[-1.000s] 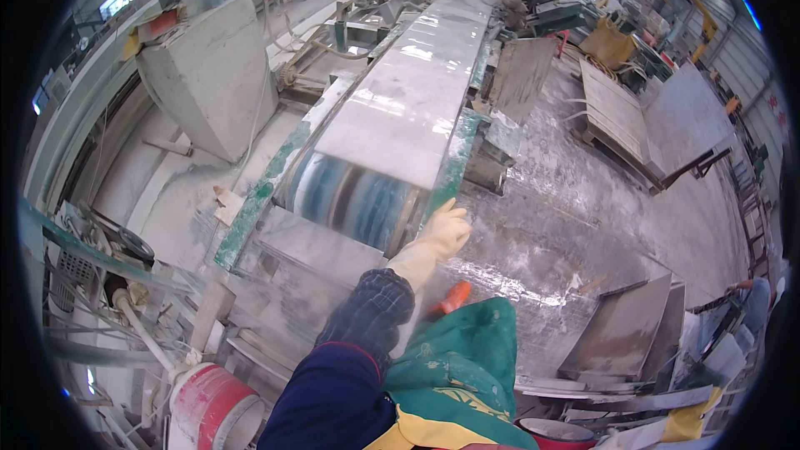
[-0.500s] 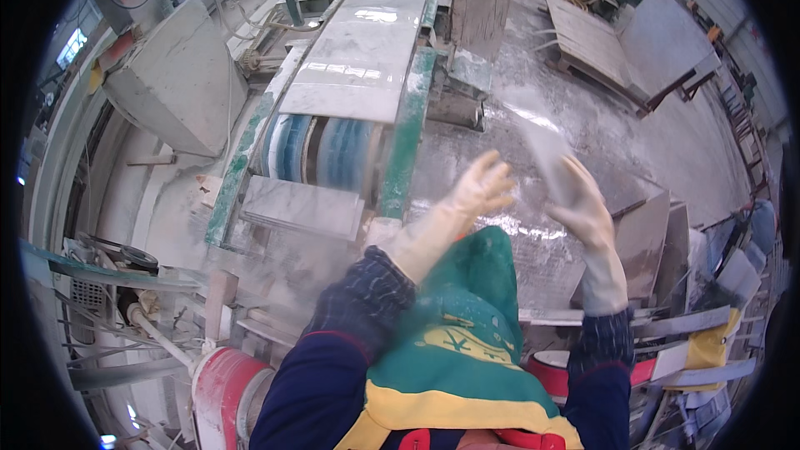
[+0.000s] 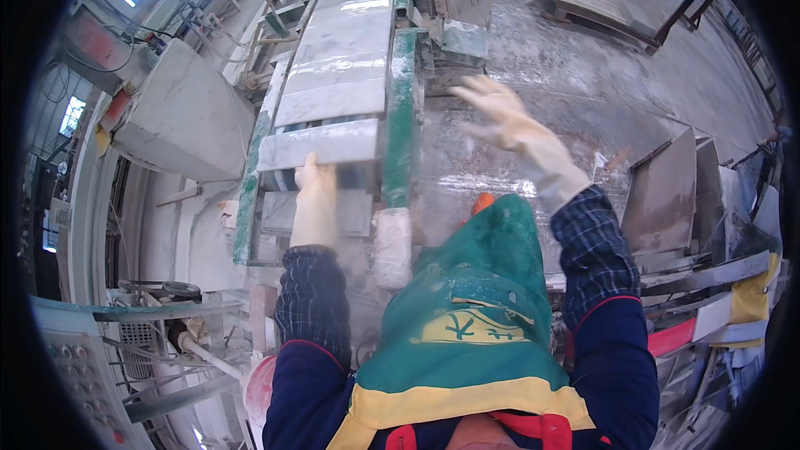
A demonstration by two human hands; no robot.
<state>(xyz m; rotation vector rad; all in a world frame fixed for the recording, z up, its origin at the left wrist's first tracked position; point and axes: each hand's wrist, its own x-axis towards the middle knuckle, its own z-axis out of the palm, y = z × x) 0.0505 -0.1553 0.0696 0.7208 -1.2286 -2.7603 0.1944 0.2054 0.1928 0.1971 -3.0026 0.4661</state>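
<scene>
My left hand [image 3: 315,196], in a cream rubber glove, grips the near edge of a narrow grey-white marble strip [image 3: 318,143]. Its thumb shows at the edge; the other fingers are mostly hidden. The strip lies across the end of the conveyor, just short of a row of wet marble slabs [image 3: 333,92]. To the right of the green side rail [image 3: 402,108], my right hand [image 3: 504,117], gloved alike, is held out in the air. It is a little blurred, holds nothing, and its fingers are spread.
Another marble piece [image 3: 321,212] rests below the conveyor's end. A white-wrapped post [image 3: 393,246] stands at the rail's near end. Upright slabs [image 3: 662,192] lean at the right. A large grey block-shaped housing [image 3: 179,117] stands at the left, with a button panel [image 3: 83,383] nearer.
My left hand has moved left onto the marble strip, now across the previously bare blue rollers. My right hand has shifted left and away; the blurred pale piece beside it is no longer seen there.
</scene>
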